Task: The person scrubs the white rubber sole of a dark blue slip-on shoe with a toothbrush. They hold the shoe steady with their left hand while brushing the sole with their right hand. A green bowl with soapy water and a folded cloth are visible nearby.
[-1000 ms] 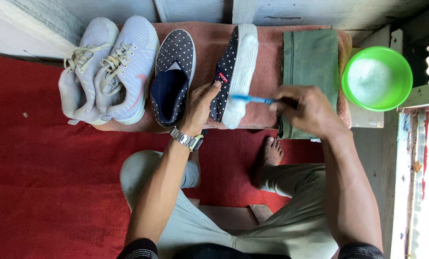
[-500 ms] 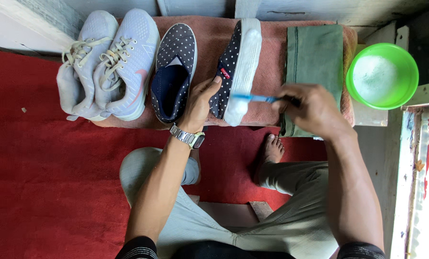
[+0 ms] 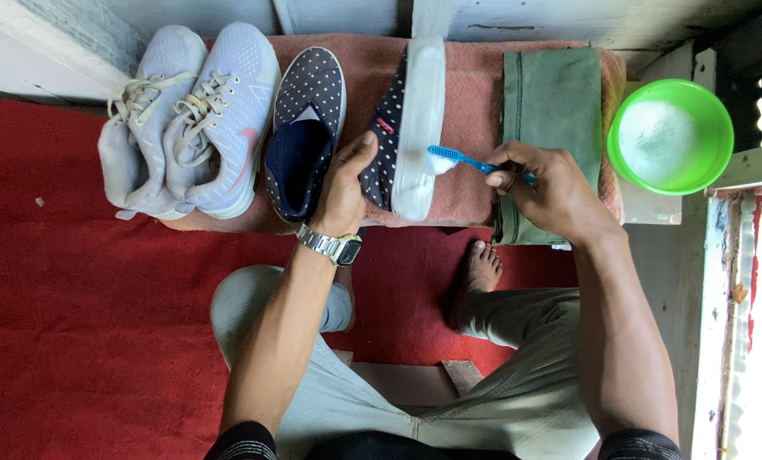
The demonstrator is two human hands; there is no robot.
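Polka-dot slip-on shoe (image 3: 398, 128) tipped on its side, white sole (image 3: 416, 128) facing right, lying on a pinkish-brown towel (image 3: 474, 111) spread across a low ledge. Seen from the head camera, looking straight down.

Left hand (image 3: 342, 192) clamped on the heel end of that shoe, thumb pressed against the dotted upper, remaining fingers tucked under and mostly hidden, so cannot tell how far they curl. Silver wristwatch (image 3: 331, 245) strapped just below, on the left wrist.

Right hand (image 3: 551, 187) pinching a blue toothbrush (image 3: 466, 159) by the handle, fingers pressed together around it, thumb on top. Brush head touching the white sole near its lower end, handle running out to the right toward the knuckles.

Matching polka-dot shoe (image 3: 306, 128) lying upright just beside the tipped one, on its left, dark insole showing. Further left, a pair of pale grey laced sneakers (image 3: 193, 119) resting side by side, touching each other, heels hanging over the ledge edge.

Folded green cloth (image 3: 551, 111) lying on the towel to the right of the tipped shoe, partly under the right hand. Bright green bowl (image 3: 709, 106) holding white foamy liquid, near the right edge, well apart from the shoes.

Red carpet (image 3: 83, 324) covering the floor below. Bare foot (image 3: 479, 268) planted on it between the knees, pale trousers visible on both legs.
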